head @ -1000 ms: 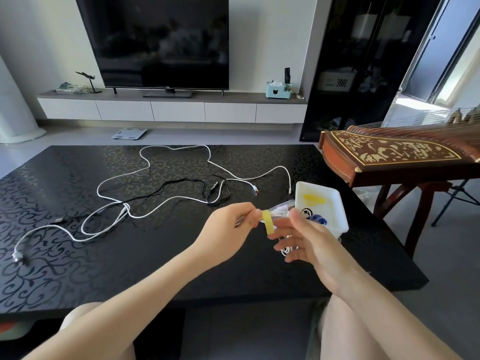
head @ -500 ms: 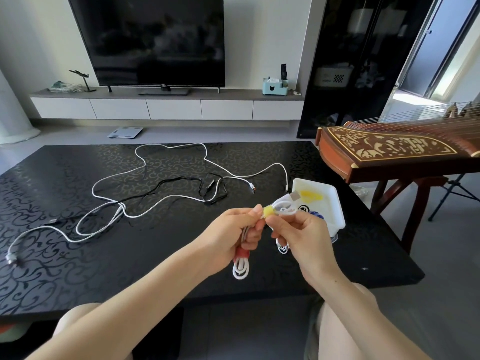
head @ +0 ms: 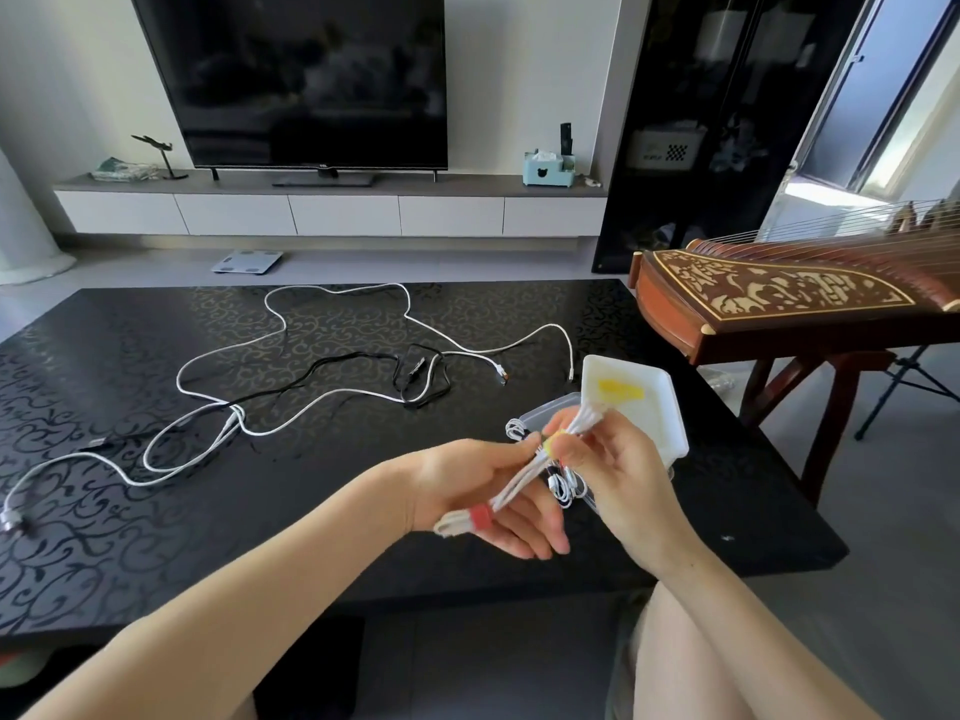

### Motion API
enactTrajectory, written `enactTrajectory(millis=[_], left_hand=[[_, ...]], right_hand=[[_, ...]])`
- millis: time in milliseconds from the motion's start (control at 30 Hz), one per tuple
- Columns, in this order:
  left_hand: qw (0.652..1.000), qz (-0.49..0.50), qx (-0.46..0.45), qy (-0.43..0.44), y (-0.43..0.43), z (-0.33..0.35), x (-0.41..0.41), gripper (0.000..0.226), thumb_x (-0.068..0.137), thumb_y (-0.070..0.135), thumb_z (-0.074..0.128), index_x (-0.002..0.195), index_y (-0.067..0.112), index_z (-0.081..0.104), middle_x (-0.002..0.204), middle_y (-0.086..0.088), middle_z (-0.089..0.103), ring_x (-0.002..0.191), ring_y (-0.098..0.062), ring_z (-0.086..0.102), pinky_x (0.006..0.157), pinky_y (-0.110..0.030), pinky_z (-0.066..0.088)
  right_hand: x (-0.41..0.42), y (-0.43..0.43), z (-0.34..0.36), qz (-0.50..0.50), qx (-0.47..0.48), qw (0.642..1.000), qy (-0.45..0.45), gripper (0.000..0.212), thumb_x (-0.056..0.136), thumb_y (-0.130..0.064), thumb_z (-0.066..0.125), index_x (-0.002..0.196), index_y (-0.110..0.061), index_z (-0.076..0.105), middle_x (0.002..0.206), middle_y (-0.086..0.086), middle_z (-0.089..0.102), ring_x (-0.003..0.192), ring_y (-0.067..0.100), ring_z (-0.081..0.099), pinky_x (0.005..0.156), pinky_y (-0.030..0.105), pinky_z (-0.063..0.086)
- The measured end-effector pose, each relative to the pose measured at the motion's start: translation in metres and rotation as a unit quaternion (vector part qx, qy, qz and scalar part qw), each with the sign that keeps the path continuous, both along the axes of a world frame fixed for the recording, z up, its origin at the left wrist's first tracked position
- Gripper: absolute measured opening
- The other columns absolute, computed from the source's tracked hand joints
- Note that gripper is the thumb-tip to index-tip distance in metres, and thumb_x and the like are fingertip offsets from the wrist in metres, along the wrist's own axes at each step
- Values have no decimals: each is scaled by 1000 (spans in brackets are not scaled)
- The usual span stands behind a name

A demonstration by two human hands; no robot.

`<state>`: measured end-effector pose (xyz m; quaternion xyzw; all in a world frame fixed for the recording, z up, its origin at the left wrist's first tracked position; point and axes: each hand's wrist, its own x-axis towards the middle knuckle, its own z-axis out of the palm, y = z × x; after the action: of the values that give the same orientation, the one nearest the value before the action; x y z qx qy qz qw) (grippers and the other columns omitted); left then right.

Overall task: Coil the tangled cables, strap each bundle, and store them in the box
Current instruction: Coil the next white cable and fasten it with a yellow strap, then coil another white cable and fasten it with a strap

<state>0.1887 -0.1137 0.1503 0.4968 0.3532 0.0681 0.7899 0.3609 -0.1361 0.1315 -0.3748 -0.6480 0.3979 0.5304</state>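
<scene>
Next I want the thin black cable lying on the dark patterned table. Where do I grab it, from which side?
Pinch the thin black cable at its folded loop right of centre, from above on the near right. That end lies nearest the right hand, now busy on the coiled white bundle; further left, loose white cables cross it and would probably snag.

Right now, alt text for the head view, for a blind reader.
The left hand grips a coiled white cable bundle over a black table while the right hand pinches its yellow strap; a red strap also binds it. A loose white cable, a black cable and a white box lie behind.
</scene>
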Motion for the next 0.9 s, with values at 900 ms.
enactTrajectory(millis=[900], left_hand=[[766, 367, 324, 417, 88, -118, -93, 16, 92, 18, 48, 95, 18, 64, 88, 0, 63, 77, -20, 59, 68, -26, 42]], right_hand=[[-48, 142, -102, -165, 63, 773, -609, 36, 97, -41, 42, 119, -17, 57, 118, 6, 59, 111, 28, 50, 88, 35, 38]])
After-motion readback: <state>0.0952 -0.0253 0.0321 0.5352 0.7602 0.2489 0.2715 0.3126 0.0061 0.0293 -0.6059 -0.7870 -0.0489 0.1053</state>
